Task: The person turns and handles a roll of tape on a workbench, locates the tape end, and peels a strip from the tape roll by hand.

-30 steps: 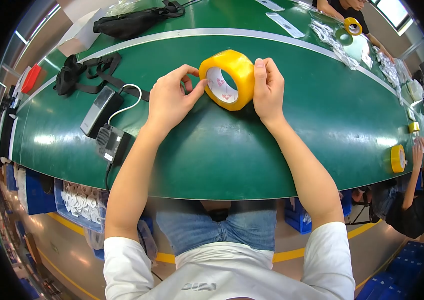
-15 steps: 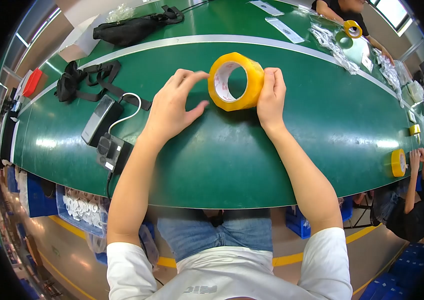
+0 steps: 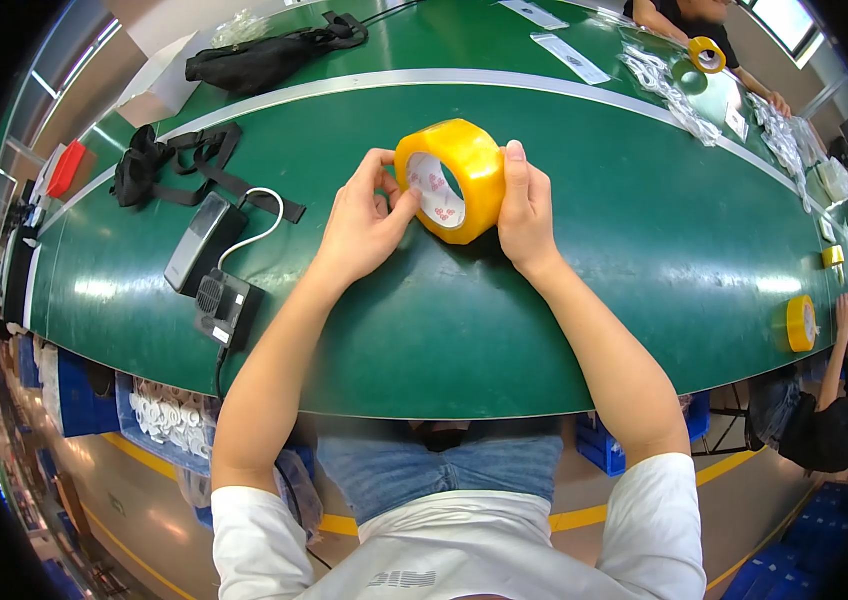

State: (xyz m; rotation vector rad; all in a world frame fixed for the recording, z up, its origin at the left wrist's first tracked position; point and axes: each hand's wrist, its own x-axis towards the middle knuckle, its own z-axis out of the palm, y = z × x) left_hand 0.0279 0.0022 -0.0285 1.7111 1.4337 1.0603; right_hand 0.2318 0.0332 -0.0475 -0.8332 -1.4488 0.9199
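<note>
A broad green table (image 3: 644, 190) spreads beneath everything, its top smooth and shiny enough to let things slide readily, I would judge. Next in size comes the black bag (image 3: 269, 60), lying on the far part beyond the pale strip (image 3: 424, 77), well away from the work. Then the roll of tape (image 3: 479, 170), thick and yellow, between the two hands over the middle of the table, tilted so that its open side faces left and toward the wearer; whether its lower edge rests on the table I cannot tell. It should be fairly heavy for its size, being wound deep, firm under a squeeze and hardly fragile. The glossy outer wrap looks slick, so a broad hold will likely serve better than fingertips. The right hand (image 3: 529, 215) has such a hold, closed on the outer right side with its thumb pointing up along the wrap, the finger ends out of sight. The left hand (image 3: 369, 220) is at the left rim, thumb and bent fingers against it; whether they pinch or merely touch is not clear. Smaller again is the white core (image 3: 431, 190), probably stiff card and drier to the touch, a good place to hook fingers through. Smallest are the reddish printed marks (image 3: 445, 214) inside it; no loose tape end can be made out.
</note>
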